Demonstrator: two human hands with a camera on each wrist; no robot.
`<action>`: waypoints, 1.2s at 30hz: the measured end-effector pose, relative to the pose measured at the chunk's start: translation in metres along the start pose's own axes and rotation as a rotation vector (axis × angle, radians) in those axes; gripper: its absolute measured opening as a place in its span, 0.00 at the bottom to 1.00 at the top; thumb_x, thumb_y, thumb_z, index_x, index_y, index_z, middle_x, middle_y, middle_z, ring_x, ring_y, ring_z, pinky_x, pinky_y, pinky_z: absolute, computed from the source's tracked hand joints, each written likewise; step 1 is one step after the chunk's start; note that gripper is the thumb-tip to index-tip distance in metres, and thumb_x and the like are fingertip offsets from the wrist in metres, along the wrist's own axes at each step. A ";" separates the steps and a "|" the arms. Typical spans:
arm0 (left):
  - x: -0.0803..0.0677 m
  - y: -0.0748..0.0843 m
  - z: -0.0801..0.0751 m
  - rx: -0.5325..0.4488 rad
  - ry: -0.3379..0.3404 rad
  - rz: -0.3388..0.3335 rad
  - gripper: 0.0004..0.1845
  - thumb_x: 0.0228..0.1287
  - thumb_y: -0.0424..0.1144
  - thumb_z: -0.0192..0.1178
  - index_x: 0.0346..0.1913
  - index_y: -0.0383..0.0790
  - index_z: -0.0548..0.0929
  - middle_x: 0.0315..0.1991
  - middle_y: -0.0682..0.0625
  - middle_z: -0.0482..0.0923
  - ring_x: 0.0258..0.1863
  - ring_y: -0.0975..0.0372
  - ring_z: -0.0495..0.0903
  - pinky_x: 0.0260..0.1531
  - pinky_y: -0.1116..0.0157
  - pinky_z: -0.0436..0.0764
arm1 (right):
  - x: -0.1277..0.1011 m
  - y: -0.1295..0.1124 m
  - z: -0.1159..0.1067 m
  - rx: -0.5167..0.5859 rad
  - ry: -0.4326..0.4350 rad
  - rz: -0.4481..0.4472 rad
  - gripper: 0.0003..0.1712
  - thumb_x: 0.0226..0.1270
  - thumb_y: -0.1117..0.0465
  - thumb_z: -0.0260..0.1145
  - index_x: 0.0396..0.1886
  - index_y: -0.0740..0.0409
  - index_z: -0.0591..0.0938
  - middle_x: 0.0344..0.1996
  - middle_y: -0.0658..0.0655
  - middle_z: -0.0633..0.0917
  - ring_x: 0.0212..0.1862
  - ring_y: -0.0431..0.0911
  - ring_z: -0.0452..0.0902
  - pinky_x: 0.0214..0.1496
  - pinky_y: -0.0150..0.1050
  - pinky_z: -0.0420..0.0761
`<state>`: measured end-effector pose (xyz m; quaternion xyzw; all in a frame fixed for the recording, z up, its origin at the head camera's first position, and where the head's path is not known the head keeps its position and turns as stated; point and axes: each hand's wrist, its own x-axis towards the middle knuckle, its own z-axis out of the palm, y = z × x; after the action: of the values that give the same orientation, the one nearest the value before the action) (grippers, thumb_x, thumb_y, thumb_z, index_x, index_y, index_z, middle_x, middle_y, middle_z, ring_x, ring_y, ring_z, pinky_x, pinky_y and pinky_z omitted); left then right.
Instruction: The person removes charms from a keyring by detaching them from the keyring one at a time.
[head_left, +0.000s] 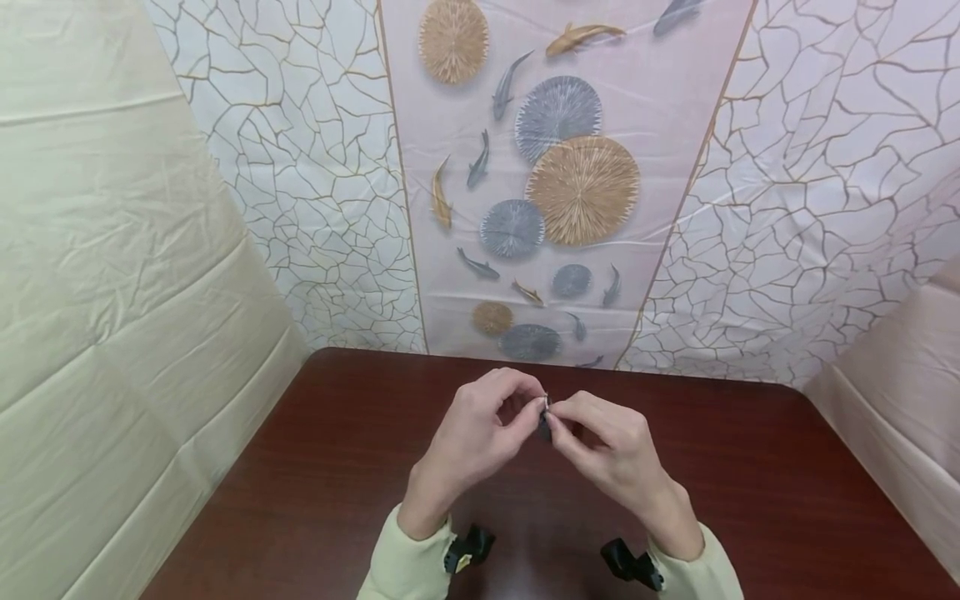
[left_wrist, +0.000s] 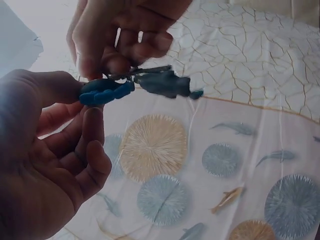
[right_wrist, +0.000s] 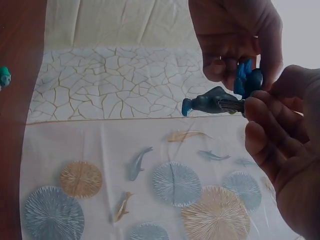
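Above the table, both hands meet at a small dark teal and blue toy figure (head_left: 545, 425), mostly hidden by fingers in the head view. My left hand (head_left: 480, 433) pinches the end with the bright blue part (left_wrist: 106, 93) between thumb and fingertips. With thumb and fingertips, my right hand (head_left: 618, 450) pinches a thin dark piece (right_wrist: 231, 105) lying along the figure's side. Whether that piece is joined to the figure, I cannot tell. The figure's dark body (left_wrist: 162, 83) sticks out sideways from the fingers and ends in a small blue tip (right_wrist: 186, 107).
A dark red-brown table (head_left: 300, 492) lies under the hands. Patterned cloth (head_left: 322, 167) hangs behind it, with cream cloth (head_left: 97, 292) at the left. A small green object (right_wrist: 4, 77) shows at the left edge of the right wrist view.
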<state>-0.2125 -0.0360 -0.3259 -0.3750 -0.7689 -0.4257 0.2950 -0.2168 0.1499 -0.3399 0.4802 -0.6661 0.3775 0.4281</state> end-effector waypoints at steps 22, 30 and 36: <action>0.000 0.009 -0.003 0.106 -0.112 0.164 0.03 0.64 0.32 0.62 0.39 0.41 0.80 0.35 0.55 0.81 0.38 0.66 0.78 0.42 0.77 0.76 | -0.002 0.002 -0.010 0.141 -0.010 0.231 0.11 0.55 0.78 0.68 0.36 0.63 0.81 0.35 0.57 0.78 0.30 0.35 0.71 0.26 0.25 0.71; -0.003 0.014 -0.005 0.119 -0.155 0.119 0.04 0.62 0.31 0.62 0.38 0.42 0.79 0.32 0.56 0.79 0.32 0.65 0.76 0.35 0.78 0.72 | -0.003 0.001 -0.017 0.212 -0.124 0.262 0.18 0.50 0.83 0.67 0.35 0.60 0.79 0.30 0.50 0.78 0.28 0.35 0.71 0.23 0.25 0.72; -0.004 0.022 -0.008 0.147 -0.162 0.146 0.04 0.62 0.32 0.63 0.37 0.43 0.80 0.32 0.57 0.80 0.32 0.68 0.74 0.35 0.79 0.72 | -0.002 -0.002 -0.020 0.267 -0.146 0.226 0.15 0.52 0.82 0.66 0.36 0.63 0.78 0.31 0.52 0.77 0.30 0.35 0.71 0.25 0.27 0.73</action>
<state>-0.1910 -0.0368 -0.3162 -0.4407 -0.7899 -0.3139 0.2886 -0.2107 0.1687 -0.3351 0.4811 -0.6890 0.4723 0.2659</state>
